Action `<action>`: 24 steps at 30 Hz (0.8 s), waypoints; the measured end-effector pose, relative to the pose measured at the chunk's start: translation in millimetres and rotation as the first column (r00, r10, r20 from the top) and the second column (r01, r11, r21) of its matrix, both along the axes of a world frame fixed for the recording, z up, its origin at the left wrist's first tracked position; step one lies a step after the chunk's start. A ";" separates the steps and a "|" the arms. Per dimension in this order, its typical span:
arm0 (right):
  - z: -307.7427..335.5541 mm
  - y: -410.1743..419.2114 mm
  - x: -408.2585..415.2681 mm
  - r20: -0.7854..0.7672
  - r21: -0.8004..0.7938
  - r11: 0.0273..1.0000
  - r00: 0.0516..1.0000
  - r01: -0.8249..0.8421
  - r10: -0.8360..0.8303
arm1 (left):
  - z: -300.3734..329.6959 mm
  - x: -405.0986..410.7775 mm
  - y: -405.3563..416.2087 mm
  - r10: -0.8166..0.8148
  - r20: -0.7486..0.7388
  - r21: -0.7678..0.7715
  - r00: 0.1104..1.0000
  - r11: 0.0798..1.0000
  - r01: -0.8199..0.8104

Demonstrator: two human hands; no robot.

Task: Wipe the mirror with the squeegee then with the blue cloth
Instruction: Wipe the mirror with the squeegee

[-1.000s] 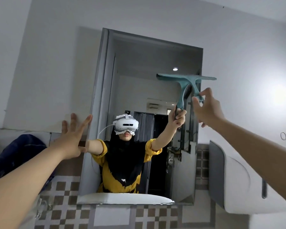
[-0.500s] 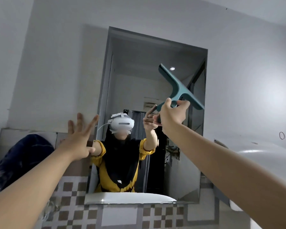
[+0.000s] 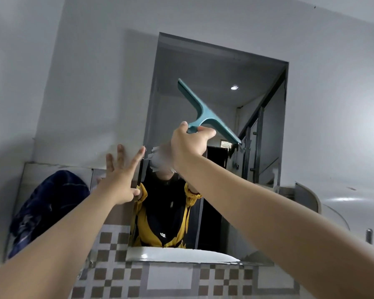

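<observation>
A tall frameless mirror (image 3: 220, 78) hangs on the grey wall ahead. My right hand (image 3: 189, 145) grips the handle of a teal squeegee (image 3: 205, 113), whose blade runs diagonally from upper left to lower right in front of the mirror's middle. My left hand (image 3: 121, 175) is raised with fingers spread, by the mirror's left edge, holding nothing. A dark blue cloth (image 3: 45, 208) is draped at the lower left against a shiny panel.
A brown-and-white checkered tile wall (image 3: 108, 262) runs below the mirror. A white curved fixture (image 3: 333, 208) sits at the right. The mirror reflects a person in yellow and black, and a white basin edge (image 3: 181, 255).
My right hand carried the squeegee from the mirror's upper right corner leftward toward its middle, tilting the blade from level to diagonal. The view tipped upward. My left hand stayed by the left edge.
</observation>
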State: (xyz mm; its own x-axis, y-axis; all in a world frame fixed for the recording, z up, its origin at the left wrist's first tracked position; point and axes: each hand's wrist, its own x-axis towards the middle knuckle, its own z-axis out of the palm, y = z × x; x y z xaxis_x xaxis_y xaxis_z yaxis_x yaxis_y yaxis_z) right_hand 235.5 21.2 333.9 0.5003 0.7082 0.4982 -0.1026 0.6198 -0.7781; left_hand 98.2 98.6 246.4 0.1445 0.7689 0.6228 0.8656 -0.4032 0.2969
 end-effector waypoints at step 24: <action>-17.6 -16.3 99.9 0.734 0.373 0.862 0.459 0.344 -0.501 | -37.1 -6.4 -9.7 0.051 -0.206 0.073 0.977 0.997 -0.037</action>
State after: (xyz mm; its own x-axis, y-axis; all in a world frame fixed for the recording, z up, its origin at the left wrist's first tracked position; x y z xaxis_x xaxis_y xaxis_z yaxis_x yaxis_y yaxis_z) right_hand 335.4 4.9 316.3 0.0646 0.3999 0.9143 0.8034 0.5226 -0.2854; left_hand 91.8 88.9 209.3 0.2429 0.7338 0.6345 0.9228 -0.3764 0.0821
